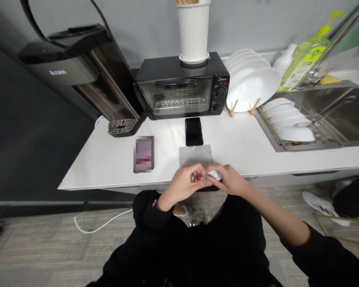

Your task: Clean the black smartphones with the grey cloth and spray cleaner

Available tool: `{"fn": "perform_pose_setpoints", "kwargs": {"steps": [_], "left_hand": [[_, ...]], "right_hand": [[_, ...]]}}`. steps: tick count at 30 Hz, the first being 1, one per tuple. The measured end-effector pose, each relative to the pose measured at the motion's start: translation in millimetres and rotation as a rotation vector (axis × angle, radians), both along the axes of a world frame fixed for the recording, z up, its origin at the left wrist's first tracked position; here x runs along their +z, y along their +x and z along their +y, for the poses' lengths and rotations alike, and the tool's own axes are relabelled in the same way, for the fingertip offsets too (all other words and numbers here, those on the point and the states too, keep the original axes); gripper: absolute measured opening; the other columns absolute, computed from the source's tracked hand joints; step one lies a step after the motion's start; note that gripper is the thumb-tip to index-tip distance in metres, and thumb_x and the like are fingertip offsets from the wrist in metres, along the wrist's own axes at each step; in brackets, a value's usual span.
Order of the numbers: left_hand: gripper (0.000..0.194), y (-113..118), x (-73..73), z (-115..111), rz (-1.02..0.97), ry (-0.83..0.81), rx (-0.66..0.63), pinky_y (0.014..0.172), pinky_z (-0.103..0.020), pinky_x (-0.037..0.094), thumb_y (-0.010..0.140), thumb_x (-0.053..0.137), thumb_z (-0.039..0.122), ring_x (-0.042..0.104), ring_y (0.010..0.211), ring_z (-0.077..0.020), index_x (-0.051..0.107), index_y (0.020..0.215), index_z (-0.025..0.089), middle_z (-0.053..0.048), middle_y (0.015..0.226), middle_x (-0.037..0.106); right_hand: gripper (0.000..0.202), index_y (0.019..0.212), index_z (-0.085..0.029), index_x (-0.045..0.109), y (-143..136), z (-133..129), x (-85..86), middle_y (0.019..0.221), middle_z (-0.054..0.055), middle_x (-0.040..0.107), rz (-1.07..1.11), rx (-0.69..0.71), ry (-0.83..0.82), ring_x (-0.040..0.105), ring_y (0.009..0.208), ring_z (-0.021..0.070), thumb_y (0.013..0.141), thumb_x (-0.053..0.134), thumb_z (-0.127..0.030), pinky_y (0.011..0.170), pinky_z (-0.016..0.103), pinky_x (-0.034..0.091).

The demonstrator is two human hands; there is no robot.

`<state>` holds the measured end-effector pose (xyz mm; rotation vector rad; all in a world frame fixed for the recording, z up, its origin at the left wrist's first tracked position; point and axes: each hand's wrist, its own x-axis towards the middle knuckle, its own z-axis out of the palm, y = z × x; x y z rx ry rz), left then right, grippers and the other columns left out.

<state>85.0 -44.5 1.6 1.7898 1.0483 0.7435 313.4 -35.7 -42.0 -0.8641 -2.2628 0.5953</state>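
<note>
My left hand (188, 179) and my right hand (227, 179) meet above the counter's front edge. Curled inside my right fingers is a small white object (214, 174) with a bit of dark blue at its lower side; its kind is hidden by the fingers. The thumb and fingers of my left hand are pinched together at the near end of that object, and I cannot make out what lies between them. Just beyond both hands a grey sheet (196, 154) lies flat. A black smartphone (194, 131) rests behind the sheet.
On the white counter (107, 167) lies a blurred-out purple item (144, 154). A drinks machine (86, 71) and a toaster oven (179, 95) with a white cup (194, 32) stand behind. Racked plates (251, 87), green soap bottle (305, 59) and sink (341, 111) are rightward.
</note>
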Motion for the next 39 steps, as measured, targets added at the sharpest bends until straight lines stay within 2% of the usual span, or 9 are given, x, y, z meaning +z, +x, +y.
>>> {"fn": "perform_pose_setpoints", "kwargs": {"steps": [4,7,11,16,20,23,26,32,39], "left_hand": [[0.016,-28,-8.2,14,0.053,0.152,0.294,0.070,-0.026,0.049,0.102,0.060,0.039,0.064,0.080,-0.0158,0.065,0.098,0.024,-0.001,0.092,0.071],[0.017,-53,-22.0,30,0.177,0.322,0.415,0.100,-0.036,0.054,0.103,0.059,0.033,0.069,0.108,-0.0215,0.066,0.116,0.024,-0.006,0.119,0.073],[0.037,-70,-39.1,49,0.352,0.398,0.457,0.126,-0.049,0.040,0.102,0.061,0.032,0.055,0.145,-0.0302,0.061,0.137,0.021,-0.016,0.150,0.062],[0.053,-72,-49.6,59,0.535,0.381,0.506,0.130,-0.053,0.034,0.103,0.061,0.040,0.041,0.157,-0.0365,0.054,0.150,0.016,-0.022,0.169,0.042],[0.056,-71,-46.2,63,0.579,0.420,0.524,0.128,-0.054,0.037,0.103,0.060,0.040,0.045,0.154,-0.0387,0.053,0.150,0.011,-0.025,0.165,0.046],[0.058,-54,-33.1,73,0.613,0.424,0.506,0.122,-0.051,0.043,0.104,0.057,0.043,0.055,0.144,-0.0391,0.052,0.152,0.009,-0.026,0.154,0.056],[0.073,-17,-15.5,92,0.724,0.377,0.489,0.110,-0.051,0.051,0.104,0.053,0.058,0.061,0.132,-0.0416,0.047,0.155,0.007,-0.027,0.141,0.063],[0.101,50,2.5,134,0.939,0.219,0.499,0.107,-0.057,0.049,0.094,0.064,0.067,0.051,0.138,-0.0506,0.033,0.160,-0.003,-0.038,0.148,0.053],[0.083,16,13.9,160,0.996,0.073,0.413,0.104,-0.049,0.052,0.081,0.080,0.055,0.062,0.131,-0.0461,0.056,0.141,0.004,-0.033,0.138,0.062]], "right_hand": [[0.054,0.154,-0.028,0.023,14,49,5.4,0.119,0.011,0.067,0.140,-0.196,-0.016,0.069,0.090,0.0248,0.108,0.048,-0.040,0.083,0.045,0.059],[0.079,0.163,-0.027,-0.005,26,95,5.4,0.121,0.013,0.063,0.215,-0.276,-0.033,0.066,0.106,0.0281,0.105,0.047,-0.039,0.092,0.052,0.060],[0.095,0.166,-0.025,-0.011,40,150,-2.3,0.128,0.016,0.061,0.277,-0.406,-0.024,0.066,0.113,0.0294,0.099,0.054,-0.042,0.092,0.051,0.061],[0.103,0.168,-0.021,-0.010,52,186,-12.4,0.131,0.018,0.063,0.288,-0.528,-0.003,0.067,0.113,0.0304,0.095,0.057,-0.047,0.094,0.053,0.060],[0.107,0.168,-0.026,0.000,60,168,-11.6,0.145,0.020,0.055,0.324,-0.758,0.121,0.064,0.125,0.0327,0.090,0.067,-0.056,0.101,0.058,0.057],[0.067,0.153,-0.024,0.040,54,125,-8.6,0.129,0.018,0.063,0.405,-0.974,0.168,0.067,0.111,0.0298,0.098,0.058,-0.057,0.094,0.051,0.059],[0.035,0.100,-0.023,0.067,35,77,-7.4,0.092,0.009,0.072,0.310,-0.759,0.005,0.068,0.085,0.0257,0.101,0.056,-0.056,0.081,0.043,0.057],[0.048,0.069,-0.025,0.054,1,37,-8.8,0.065,0.000,0.061,0.136,-0.511,-0.095,0.057,0.061,0.0181,0.100,0.060,-0.061,0.064,0.032,0.044],[0.034,0.077,-0.023,0.061,0,42,-10.7,0.074,0.001,0.065,0.117,-0.422,-0.133,0.058,0.068,0.0174,0.103,0.058,-0.046,0.069,0.031,0.042]]}}
